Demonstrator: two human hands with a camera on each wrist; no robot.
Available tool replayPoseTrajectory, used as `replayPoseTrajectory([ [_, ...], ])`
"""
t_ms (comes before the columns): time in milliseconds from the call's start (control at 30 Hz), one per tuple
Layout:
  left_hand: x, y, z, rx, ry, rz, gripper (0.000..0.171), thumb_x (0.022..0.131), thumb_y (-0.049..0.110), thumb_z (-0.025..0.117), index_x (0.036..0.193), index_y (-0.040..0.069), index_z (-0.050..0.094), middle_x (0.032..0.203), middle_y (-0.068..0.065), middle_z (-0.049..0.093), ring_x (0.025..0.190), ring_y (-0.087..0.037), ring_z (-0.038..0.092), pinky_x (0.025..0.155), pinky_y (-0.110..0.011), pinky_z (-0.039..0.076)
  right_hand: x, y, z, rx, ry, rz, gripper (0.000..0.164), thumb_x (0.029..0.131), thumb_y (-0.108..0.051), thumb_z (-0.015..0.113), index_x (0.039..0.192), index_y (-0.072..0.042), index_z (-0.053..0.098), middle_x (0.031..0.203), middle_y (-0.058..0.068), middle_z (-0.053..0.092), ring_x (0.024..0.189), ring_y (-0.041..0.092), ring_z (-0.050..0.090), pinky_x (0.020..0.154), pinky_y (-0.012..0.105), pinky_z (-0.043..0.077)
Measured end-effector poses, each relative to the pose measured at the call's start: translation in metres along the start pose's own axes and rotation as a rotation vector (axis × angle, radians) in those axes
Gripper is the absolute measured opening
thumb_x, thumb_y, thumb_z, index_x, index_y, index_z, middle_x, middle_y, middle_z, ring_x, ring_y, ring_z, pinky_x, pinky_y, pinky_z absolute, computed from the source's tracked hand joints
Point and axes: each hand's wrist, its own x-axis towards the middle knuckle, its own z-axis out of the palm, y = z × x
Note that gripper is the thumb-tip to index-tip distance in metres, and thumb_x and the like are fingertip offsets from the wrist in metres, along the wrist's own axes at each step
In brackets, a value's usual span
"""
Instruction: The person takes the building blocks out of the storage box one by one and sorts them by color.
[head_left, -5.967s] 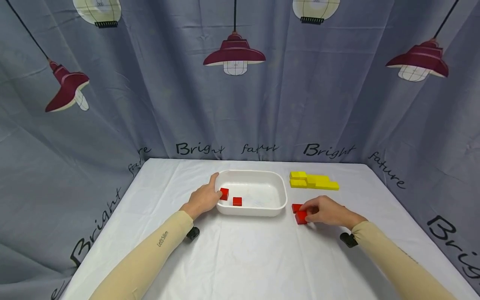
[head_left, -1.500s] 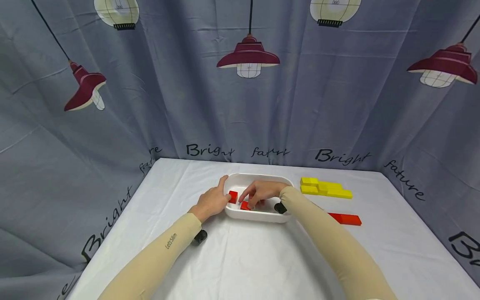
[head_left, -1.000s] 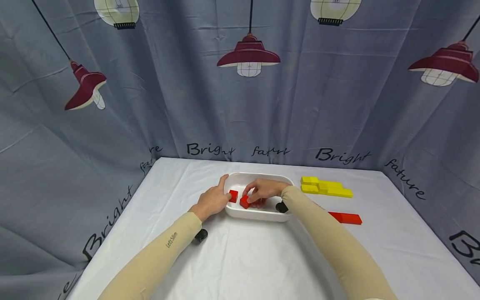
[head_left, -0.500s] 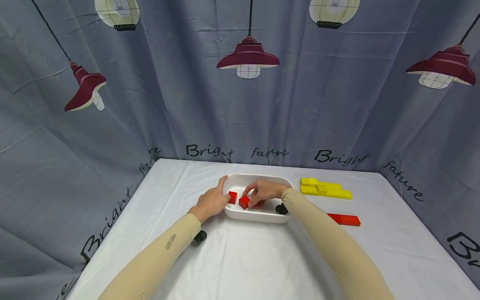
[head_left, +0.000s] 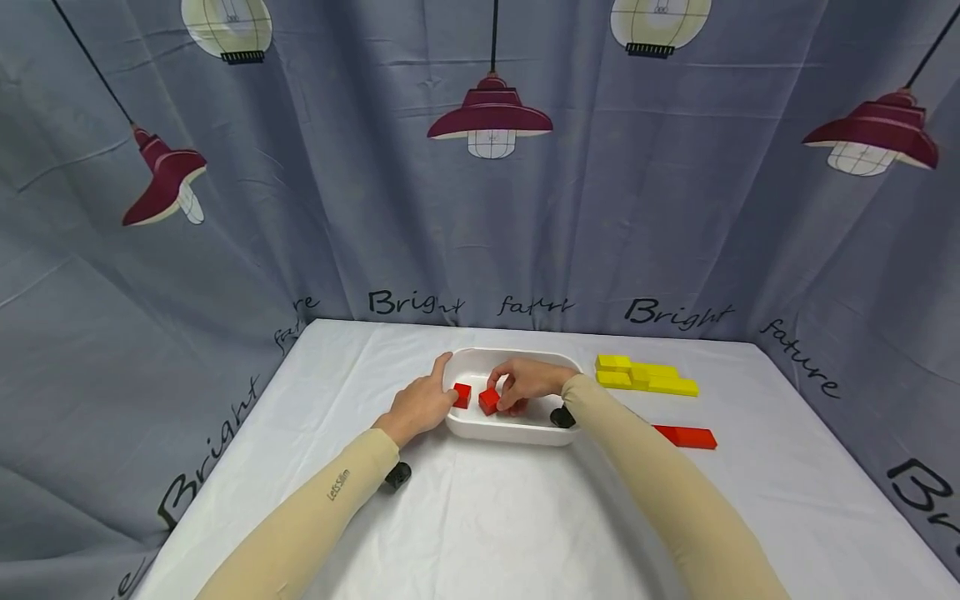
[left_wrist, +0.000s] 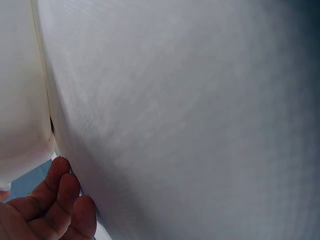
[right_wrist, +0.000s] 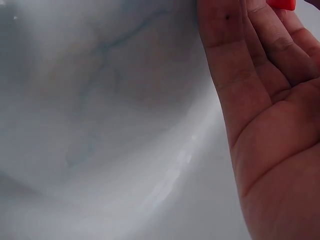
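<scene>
A white plastic tub (head_left: 510, 432) stands on the table. My left hand (head_left: 420, 407) grips its left rim, index finger along the edge and thumb over the inside. In the left wrist view several fingertips (left_wrist: 70, 190) curl beneath the tub's outer wall. A red block (head_left: 463, 395) sits inside at the left, beside that thumb; whether they touch I cannot tell. Over the tub, my right hand (head_left: 528, 382) pinches another red block (head_left: 488, 401), which looks tilted, between thumb and fingers. Only a red corner (right_wrist: 283, 4) of a block shows in the right wrist view, past the fingers.
Red blocks (head_left: 693, 437) lie right of the tub, partly hidden by the right sleeve. Behind them is a group of yellow blocks (head_left: 645, 377), some stacked. White cloth (head_left: 480, 517) covers the table. A grey printed curtain (head_left: 360, 192) hangs behind it.
My right hand has moved left from the red blocks on the table into the tub. There it has taken hold of a red block and turned it. My left hand stays on the rim.
</scene>
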Motion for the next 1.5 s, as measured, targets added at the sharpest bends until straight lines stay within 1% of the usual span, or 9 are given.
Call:
replayPoseTrajectory([
  [233, 0.0, -0.001, 0.002, 0.007, -0.013, -0.002, 0.074, 0.096, 0.034, 0.05, 0.161, 0.027, 0.014, 0.123, -0.012, 0.067, 0.093, -0.023, 0.06, 0.081, -0.044, 0.049, -0.003, 0.0, -0.003, -0.062, 0.03, -0.015, 0.029, 0.087, -0.011, 0.076, 0.112, -0.01, 0.063, 0.081, 0.005, 0.071, 0.07, 0.019, 0.065, 0.071, 0.032, 0.057],
  [500, 0.003, -0.001, -0.001, 0.007, -0.013, -0.001, 0.075, 0.096, 0.034, 0.051, 0.161, 0.029, 0.013, 0.121, -0.012, 0.067, 0.089, -0.023, 0.059, 0.078, -0.043, 0.048, -0.013, -0.009, -0.013, -0.111, 0.065, -0.003, 0.028, 0.087, -0.018, 0.078, 0.109, -0.01, 0.063, 0.082, 0.004, 0.071, 0.069, 0.019, 0.064, 0.072, 0.031, 0.056],
  [667, 0.004, -0.001, -0.001, 0.005, -0.009, 0.011, 0.076, 0.096, 0.035, 0.052, 0.161, 0.028, 0.013, 0.123, -0.013, 0.067, 0.091, -0.023, 0.06, 0.08, -0.044, 0.049, -0.018, -0.01, -0.016, -0.093, 0.085, -0.019, 0.026, 0.086, -0.017, 0.078, 0.105, -0.009, 0.061, 0.08, 0.006, 0.069, 0.068, 0.02, 0.063, 0.071, 0.032, 0.056],
  [833, 0.003, -0.001, 0.0, -0.001, -0.015, -0.001, 0.076, 0.096, 0.035, 0.052, 0.161, 0.029, 0.012, 0.126, -0.013, 0.066, 0.092, -0.023, 0.06, 0.081, -0.045, 0.048, -0.024, -0.012, -0.019, -0.056, 0.088, -0.021, 0.026, 0.086, -0.015, 0.079, 0.103, -0.007, 0.06, 0.078, 0.007, 0.07, 0.067, 0.022, 0.065, 0.07, 0.033, 0.057],
  [933, 0.003, 0.0, -0.001, -0.002, -0.018, -0.003, 0.076, 0.096, 0.035, 0.051, 0.161, 0.029, 0.012, 0.126, -0.012, 0.066, 0.092, -0.023, 0.059, 0.081, -0.044, 0.048, -0.028, -0.015, -0.02, -0.057, 0.096, -0.019, 0.026, 0.085, -0.015, 0.079, 0.102, -0.007, 0.06, 0.078, 0.007, 0.07, 0.066, 0.02, 0.065, 0.069, 0.032, 0.057],
  [1167, 0.003, 0.0, -0.002, 0.012, -0.021, -0.006, 0.076, 0.097, 0.035, 0.051, 0.161, 0.03, 0.011, 0.117, -0.012, 0.068, 0.085, -0.023, 0.059, 0.075, -0.041, 0.046, -0.039, -0.02, -0.023, -0.086, 0.117, -0.02, 0.025, 0.087, -0.017, 0.078, 0.103, -0.009, 0.061, 0.081, 0.006, 0.07, 0.068, 0.02, 0.065, 0.07, 0.031, 0.057],
  [1300, 0.003, 0.0, -0.003, 0.011, -0.027, 0.0, 0.076, 0.097, 0.035, 0.05, 0.161, 0.031, 0.01, 0.111, -0.011, 0.068, 0.083, -0.023, 0.059, 0.073, -0.04, 0.045, -0.048, -0.023, -0.024, -0.086, 0.127, -0.015, 0.024, 0.087, -0.018, 0.077, 0.104, -0.009, 0.062, 0.083, 0.006, 0.07, 0.073, 0.028, 0.067, 0.072, 0.032, 0.057],
  [1400, 0.002, 0.001, -0.004, 0.006, -0.031, 0.002, 0.076, 0.097, 0.035, 0.05, 0.161, 0.031, 0.01, 0.117, -0.012, 0.068, 0.086, -0.023, 0.06, 0.076, -0.041, 0.046, -0.054, -0.024, -0.026, -0.085, 0.134, -0.026, 0.023, 0.087, -0.017, 0.077, 0.102, -0.009, 0.061, 0.082, 0.006, 0.07, 0.075, 0.032, 0.067, 0.072, 0.032, 0.057],
  [1500, 0.0, 0.001, -0.004, 0.009, -0.032, -0.003, 0.075, 0.098, 0.036, 0.049, 0.161, 0.03, 0.01, 0.126, -0.013, 0.066, 0.09, -0.024, 0.06, 0.08, -0.042, 0.047, -0.061, -0.025, -0.028, -0.082, 0.143, -0.035, 0.022, 0.087, -0.016, 0.077, 0.102, -0.009, 0.061, 0.081, 0.007, 0.069, 0.074, 0.031, 0.067, 0.071, 0.033, 0.056],
])
